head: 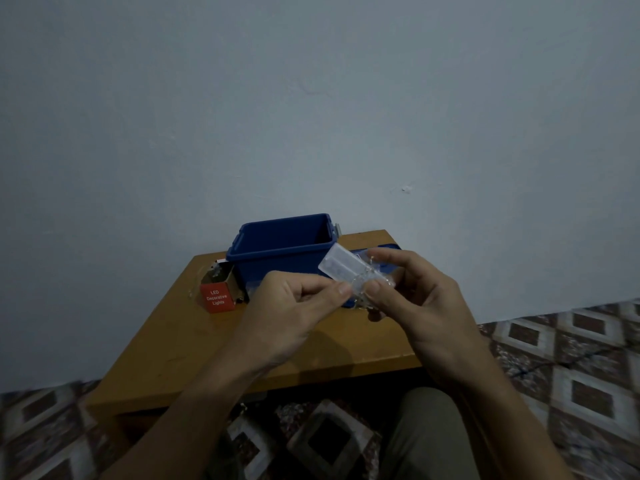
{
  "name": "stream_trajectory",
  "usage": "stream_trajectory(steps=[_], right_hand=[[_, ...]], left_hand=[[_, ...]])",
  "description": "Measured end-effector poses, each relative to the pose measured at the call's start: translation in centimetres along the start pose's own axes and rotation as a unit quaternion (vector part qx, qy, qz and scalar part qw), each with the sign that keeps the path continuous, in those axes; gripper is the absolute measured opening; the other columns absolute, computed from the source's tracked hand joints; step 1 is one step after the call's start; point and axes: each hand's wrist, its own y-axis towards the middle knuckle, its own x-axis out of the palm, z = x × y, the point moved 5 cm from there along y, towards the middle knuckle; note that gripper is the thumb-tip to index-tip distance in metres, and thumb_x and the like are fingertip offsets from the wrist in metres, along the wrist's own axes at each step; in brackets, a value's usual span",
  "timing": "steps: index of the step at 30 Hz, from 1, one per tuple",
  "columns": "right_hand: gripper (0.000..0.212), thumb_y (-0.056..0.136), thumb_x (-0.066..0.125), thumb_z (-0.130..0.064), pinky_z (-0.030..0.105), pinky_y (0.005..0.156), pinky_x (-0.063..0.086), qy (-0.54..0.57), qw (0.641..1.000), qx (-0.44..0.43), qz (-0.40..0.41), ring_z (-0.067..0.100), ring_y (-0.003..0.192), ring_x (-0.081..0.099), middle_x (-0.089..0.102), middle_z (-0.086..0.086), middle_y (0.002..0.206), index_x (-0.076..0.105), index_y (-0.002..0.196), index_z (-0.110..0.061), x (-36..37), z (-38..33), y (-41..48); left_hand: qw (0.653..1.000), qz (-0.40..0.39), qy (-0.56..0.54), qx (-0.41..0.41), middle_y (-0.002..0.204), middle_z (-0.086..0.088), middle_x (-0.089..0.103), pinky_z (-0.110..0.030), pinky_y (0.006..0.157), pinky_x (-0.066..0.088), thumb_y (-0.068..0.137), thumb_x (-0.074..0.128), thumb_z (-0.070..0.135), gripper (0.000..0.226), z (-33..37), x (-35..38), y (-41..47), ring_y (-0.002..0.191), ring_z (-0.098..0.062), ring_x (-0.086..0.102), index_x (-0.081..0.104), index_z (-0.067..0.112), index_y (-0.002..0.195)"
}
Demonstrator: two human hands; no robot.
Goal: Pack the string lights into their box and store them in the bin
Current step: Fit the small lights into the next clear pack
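Note:
Above the middle of a low wooden table (194, 344), both hands hold the string lights. My right hand (412, 292) grips the clear plastic battery case (341, 266) with thin wire wound round its lower end. My left hand (294, 306) pinches the wire beside the case between thumb and forefinger. The open blue bin (277, 251) stands at the back of the table, just behind the hands. The small red box marked "LED Decorative Lights" (217, 300) stands to the left of the bin with its flaps open.
A blue lid (386, 249) lies behind my right hand, next to the bin. A pale wall rises right behind the table. Patterned floor covering (571, 358) surrounds the table, and my knee (429, 431) is at the front right.

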Motion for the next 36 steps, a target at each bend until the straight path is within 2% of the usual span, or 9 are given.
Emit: stream_trajectory(steps=[3, 5, 8, 14, 16, 20, 27, 31, 36], right_hand=[[0.025, 0.091, 0.069, -0.017, 0.027, 0.067, 0.057, 0.009, 0.999, 0.004, 0.032, 0.016, 0.069, 0.068, 0.065, 0.007, 0.077, 0.067, 0.115, -0.019, -0.2, 0.3, 0.1], [0.02, 0.091, 0.069, -0.015, 0.024, 0.065, 0.056, 0.018, 0.999, 0.01, 0.048, 0.014, 0.068, 0.067, 0.066, 0.001, 0.075, 0.067, 0.11, -0.017, -0.5, 0.4, 0.1], [0.019, 0.09, 0.069, -0.014, 0.022, 0.063, 0.055, 0.02, 0.998, 0.018, 0.055, 0.013, 0.068, 0.067, 0.067, 0.011, 0.082, 0.067, 0.109, -0.017, -0.6, 0.4, 0.1], [0.015, 0.091, 0.069, -0.017, 0.017, 0.061, 0.053, -0.03, 0.997, 0.024, 0.073, 0.011, 0.071, 0.066, 0.065, 0.016, 0.091, 0.067, 0.105, -0.023, -0.8, 0.6, 0.1], [0.014, 0.091, 0.069, -0.019, 0.019, 0.062, 0.054, -0.043, 0.996, 0.025, 0.076, 0.009, 0.073, 0.067, 0.067, 0.008, 0.089, 0.067, 0.104, -0.025, -0.9, 0.7, 0.2], [0.014, 0.091, 0.07, -0.02, 0.021, 0.063, 0.054, -0.058, 0.996, 0.022, 0.071, 0.007, 0.072, 0.066, 0.064, 0.001, 0.084, 0.067, 0.103, -0.027, -1.1, 0.6, 0.2], [0.015, 0.092, 0.069, -0.023, 0.024, 0.067, 0.053, -0.114, 0.993, 0.012, -0.025, 0.006, 0.075, 0.065, 0.07, -0.012, 0.089, 0.067, 0.104, -0.031, 0.1, -0.1, -0.2], [0.014, 0.092, 0.07, -0.025, 0.027, 0.07, 0.053, -0.11, 0.987, 0.023, -0.111, 0.009, 0.077, 0.066, 0.07, -0.003, 0.09, 0.067, 0.105, -0.028, 0.7, -0.5, -0.7], [0.018, 0.086, 0.074, -0.026, 0.035, 0.073, 0.055, 0.015, 0.98, 0.053, -0.19, 0.027, 0.081, 0.066, 0.07, 0.014, 0.098, 0.071, 0.103, -0.021, 1.1, -0.8, -1.1]], left_hand=[[0.999, -0.015, 0.021, -0.023, 0.084, 0.017, 0.075, -0.018, 0.074, 0.05, 0.096, 0.061, 0.031, 0.019, -0.4, 0.1, -0.2, 0.082, 0.004, 0.067, 0.078, 0.025, 0.103], [0.997, -0.025, 0.055, -0.039, 0.092, 0.017, 0.076, -0.029, 0.085, 0.055, 0.097, 0.059, 0.031, 0.018, -0.4, 0.2, -0.4, 0.091, 0.002, 0.068, 0.076, 0.031, 0.103], [0.994, -0.019, 0.092, -0.058, 0.082, 0.011, 0.075, -0.041, 0.08, 0.055, 0.097, 0.058, 0.036, 0.018, 0.1, 0.0, -0.6, 0.081, -0.008, 0.069, 0.075, 0.032, 0.095], [0.972, -0.093, 0.18, -0.121, 0.05, 0.024, 0.055, -0.017, 0.058, 0.04, 0.102, 0.048, 0.039, 0.019, 0.4, -0.3, -1.1, 0.05, 0.006, 0.052, 0.067, 0.036, 0.1], [0.964, -0.074, 0.23, -0.108, 0.049, 0.028, 0.054, -0.011, 0.05, 0.034, 0.103, 0.048, 0.039, 0.021, 0.9, -0.7, -1.1, 0.05, 0.011, 0.052, 0.067, 0.035, 0.097], [0.956, -0.073, 0.276, -0.062, 0.057, 0.026, 0.059, -0.013, 0.056, 0.037, 0.1, 0.052, 0.04, 0.021, 2.7, -1.6, -1.3, 0.06, 0.01, 0.056, 0.069, 0.035, 0.089], [0.934, -0.111, 0.336, 0.042, 0.082, 0.009, 0.067, -0.045, 0.069, 0.054, 0.095, 0.047, 0.05, 0.02, 6.5, -2.8, -1.0, 0.074, -0.011, 0.063, 0.064, 0.04, 0.09], [0.915, -0.082, 0.364, 0.153, 0.08, 0.016, 0.064, -0.032, 0.066, 0.05, 0.094, 0.054, 0.042, 0.017, 7.8, -3.2, 0.6, 0.077, -0.003, 0.06, 0.067, 0.035, 0.087], [0.942, -0.16, 0.275, 0.104, 0.084, 0.015, 0.071, -0.018, 0.074, 0.05, 0.095, 0.064, 0.028, 0.012, 5.9, -3.0, 3.5, 0.084, -0.001, 0.065, 0.072, 0.028, 0.087]])
